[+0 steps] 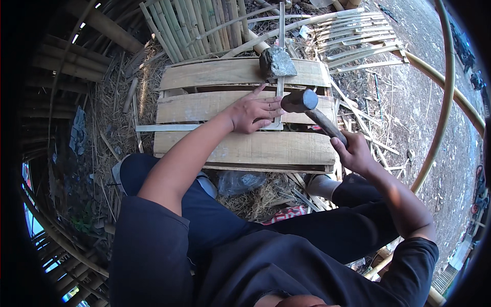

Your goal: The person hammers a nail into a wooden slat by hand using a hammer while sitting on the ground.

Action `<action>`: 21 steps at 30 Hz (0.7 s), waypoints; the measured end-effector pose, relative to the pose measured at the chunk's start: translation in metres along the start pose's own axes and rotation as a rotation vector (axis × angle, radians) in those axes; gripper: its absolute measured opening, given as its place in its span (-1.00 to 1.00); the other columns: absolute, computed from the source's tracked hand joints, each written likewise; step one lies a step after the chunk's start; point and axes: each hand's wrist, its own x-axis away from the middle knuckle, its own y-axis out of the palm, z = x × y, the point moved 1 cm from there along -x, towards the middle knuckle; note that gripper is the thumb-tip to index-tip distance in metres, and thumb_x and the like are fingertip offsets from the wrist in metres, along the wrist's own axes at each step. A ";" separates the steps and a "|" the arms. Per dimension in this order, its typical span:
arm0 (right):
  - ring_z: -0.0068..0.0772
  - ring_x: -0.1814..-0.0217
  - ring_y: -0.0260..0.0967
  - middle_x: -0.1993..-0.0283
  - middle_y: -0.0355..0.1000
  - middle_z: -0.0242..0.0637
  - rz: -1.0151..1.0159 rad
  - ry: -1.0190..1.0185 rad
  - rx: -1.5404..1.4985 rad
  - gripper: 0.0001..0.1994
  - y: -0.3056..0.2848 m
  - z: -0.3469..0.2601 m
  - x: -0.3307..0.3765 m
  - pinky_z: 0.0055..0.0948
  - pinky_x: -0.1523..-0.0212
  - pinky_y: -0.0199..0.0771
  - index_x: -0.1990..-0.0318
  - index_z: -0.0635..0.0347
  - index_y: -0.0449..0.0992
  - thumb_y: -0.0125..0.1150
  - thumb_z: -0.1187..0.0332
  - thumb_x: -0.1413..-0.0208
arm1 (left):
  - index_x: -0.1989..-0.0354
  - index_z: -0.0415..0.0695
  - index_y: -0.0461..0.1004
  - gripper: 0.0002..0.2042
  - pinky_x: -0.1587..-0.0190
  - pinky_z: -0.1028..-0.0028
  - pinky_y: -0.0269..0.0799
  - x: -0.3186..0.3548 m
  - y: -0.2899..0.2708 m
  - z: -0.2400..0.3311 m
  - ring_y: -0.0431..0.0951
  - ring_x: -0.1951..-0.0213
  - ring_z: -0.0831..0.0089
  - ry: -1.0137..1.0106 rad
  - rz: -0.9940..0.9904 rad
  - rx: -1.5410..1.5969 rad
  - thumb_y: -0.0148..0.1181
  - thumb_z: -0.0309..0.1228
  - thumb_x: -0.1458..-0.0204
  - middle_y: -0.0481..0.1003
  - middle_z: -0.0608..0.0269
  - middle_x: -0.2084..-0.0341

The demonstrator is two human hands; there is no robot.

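Right hand [353, 152]: closed around the wooden handle of the hammer [300, 101], thumb lying along the shaft. We see the hammer's dark, blunt head just beside the left fingertips in this view; its height above the work we cannot tell.

Left hand [253, 112]: palm down, fingers spread, laid over the corner where the lengthwise bamboo strip [282, 30] meets the crosswise bamboo strip [169, 128]. Whether the fingertips pinch anything small we cannot tell.

Both strips lie on the slatted wooden tabletop [240, 148]; a grey stone [276, 62] sits across the lengthwise one, beyond the hand.

Method, our judgement: we should press both strips flat, square the corner by eye, and draw the fingertips back from the hammer's path. Short, light blows, face level, ought to spare thin bamboo from splitting. The joint wants backing by a slat rather than a gap; the stone should help check sliding, though we would watch for it rocking under each knock.
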 end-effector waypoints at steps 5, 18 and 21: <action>0.03 0.62 0.43 0.68 0.39 0.04 -0.090 0.024 0.082 -0.47 0.014 0.006 -0.002 -0.07 0.46 0.43 0.37 0.42 0.55 0.19 -0.03 -0.30 | -0.14 0.04 0.57 -0.64 -0.54 -0.21 -0.41 -0.001 0.000 0.001 0.19 -0.48 0.33 0.020 -0.004 -0.018 0.10 -0.30 -0.18 0.43 0.25 -0.31; -0.36 0.59 0.31 0.67 0.33 -0.20 -0.253 0.349 -0.054 -0.31 0.035 0.006 -0.003 -0.16 0.49 0.34 0.45 0.43 0.51 0.04 -0.19 -0.37 | -0.28 0.08 0.49 -0.54 -0.54 -0.20 -0.35 0.002 0.001 0.001 0.22 -0.46 0.41 0.020 0.024 0.011 0.13 -0.34 -0.16 0.38 0.29 -0.36; -0.47 0.64 0.23 0.70 0.26 -0.31 -0.171 0.302 -0.168 -0.30 0.038 0.018 -0.002 -0.25 0.57 0.26 0.55 0.31 0.46 -0.01 -0.23 -0.37 | -0.28 0.08 0.48 -0.53 -0.54 -0.19 -0.34 0.003 0.005 -0.002 0.22 -0.46 0.42 0.017 0.051 -0.004 0.14 -0.34 -0.15 0.39 0.29 -0.36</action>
